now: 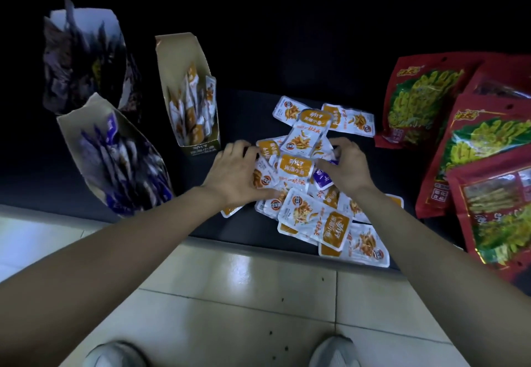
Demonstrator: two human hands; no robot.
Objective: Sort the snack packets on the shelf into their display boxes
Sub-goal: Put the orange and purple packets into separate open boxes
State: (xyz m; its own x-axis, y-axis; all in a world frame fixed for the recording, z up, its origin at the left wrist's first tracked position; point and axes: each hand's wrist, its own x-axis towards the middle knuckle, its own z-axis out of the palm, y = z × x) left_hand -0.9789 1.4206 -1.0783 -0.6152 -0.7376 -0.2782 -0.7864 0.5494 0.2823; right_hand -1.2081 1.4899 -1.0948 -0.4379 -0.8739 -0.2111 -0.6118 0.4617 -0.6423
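Head view, near to far.

1. Shoes (115,355), two, on tiled floor (230,294).
2. Shelf (253,107), dark, its front edge crossed by both forearms.
3. Orange packets (313,217), a loose overlapping heap at mid-shelf, long axes pointing every way, some hanging over the front edge. One purple packet (321,178) is mixed in, just beside the right thumb.
4. Left hand (232,171), fingers curled over the heap's left side, grasping orange packets.
5. Right hand (349,166), fingers curled into the heap's right side, likewise grasping orange packets. Whether it also pinches the purple packet cannot be told.
6. Orange box (201,149), just beyond and left of the left hand, which is the nearer one. Its long axis runs away from the person. Top open, partly filled with orange packets standing on edge.
7. Purple box (74,125), further left, tilted, filled with purple packets.
8. Second purple box (113,21), behind it, contents dim.
9. Red bags (416,99), large, overlapping, along the right.

Judgement: the gathered handful goes left and away, into the orange box; the purple stray needs separating first.
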